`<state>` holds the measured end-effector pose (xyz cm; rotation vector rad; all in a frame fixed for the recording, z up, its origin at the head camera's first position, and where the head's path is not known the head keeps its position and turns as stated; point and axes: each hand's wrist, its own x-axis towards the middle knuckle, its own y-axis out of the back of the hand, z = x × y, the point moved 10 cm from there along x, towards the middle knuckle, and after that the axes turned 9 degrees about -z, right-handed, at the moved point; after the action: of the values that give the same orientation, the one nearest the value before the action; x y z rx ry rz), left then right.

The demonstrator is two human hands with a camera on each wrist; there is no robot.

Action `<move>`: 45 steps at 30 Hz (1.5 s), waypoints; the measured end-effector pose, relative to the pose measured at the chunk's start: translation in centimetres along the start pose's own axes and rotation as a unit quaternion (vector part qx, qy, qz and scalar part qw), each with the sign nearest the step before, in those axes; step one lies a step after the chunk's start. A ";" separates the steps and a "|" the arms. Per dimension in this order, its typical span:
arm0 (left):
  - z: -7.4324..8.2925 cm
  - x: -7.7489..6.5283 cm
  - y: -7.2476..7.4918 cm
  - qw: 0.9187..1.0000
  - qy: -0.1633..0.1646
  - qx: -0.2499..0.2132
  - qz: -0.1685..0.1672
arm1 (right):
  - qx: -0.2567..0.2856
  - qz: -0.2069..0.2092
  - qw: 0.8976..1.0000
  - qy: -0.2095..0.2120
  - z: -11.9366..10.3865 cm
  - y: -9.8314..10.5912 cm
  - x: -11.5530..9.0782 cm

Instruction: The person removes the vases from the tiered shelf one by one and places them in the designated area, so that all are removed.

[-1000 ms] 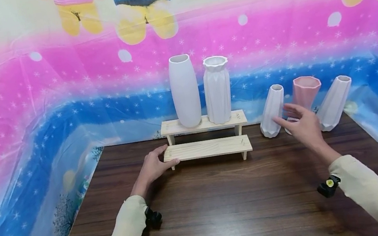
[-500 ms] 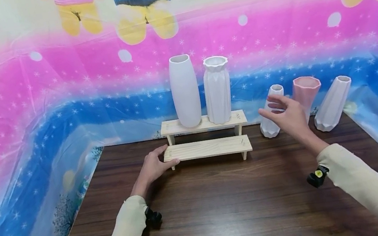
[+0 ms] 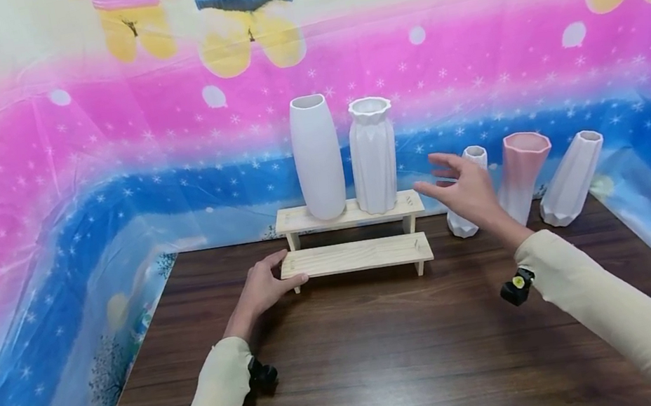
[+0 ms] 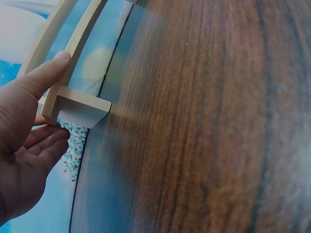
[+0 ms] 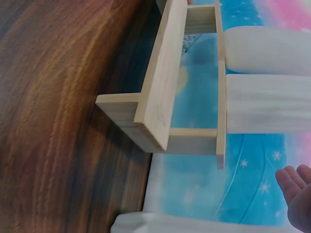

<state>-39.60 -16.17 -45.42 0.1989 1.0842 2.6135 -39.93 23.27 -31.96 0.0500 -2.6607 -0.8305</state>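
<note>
My left hand (image 3: 262, 285) holds the left end of the lower step of a two-step pale wooden stand (image 3: 356, 255), thumb along its front edge; the left wrist view shows the thumb (image 4: 46, 75) there too. On the upper step stand a tall smooth white vase (image 3: 317, 161) and a pleated white vase (image 3: 375, 159) with a frilled rim. Held in the air just right of the stand, my right hand (image 3: 469, 193) is empty, thumb and fingers spread apart. It overlaps a slim white faceted vase (image 3: 463, 226), hiding its middle.
A pink-and-white faceted vase (image 3: 524, 164) and another slim white vase (image 3: 573, 181), leaning right in this view, stand at the back right of the dark wood table (image 3: 350, 355). A printed cloth (image 3: 158, 116) hangs behind and along both sides.
My right hand has moved left, away from the pink vase and past the slim white vase towards the stand. The left hand has stayed on the step.
</note>
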 end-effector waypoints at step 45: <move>-0.2 0.0 -0.1 1.000 0.002 -0.005 -0.002 | 0.020 -0.041 0.999 -0.012 -1.4 -6.6 6.3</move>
<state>-39.63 -16.26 -45.63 0.1901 1.0722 2.6151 -45.86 16.19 -32.53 0.1620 -2.7144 -0.8077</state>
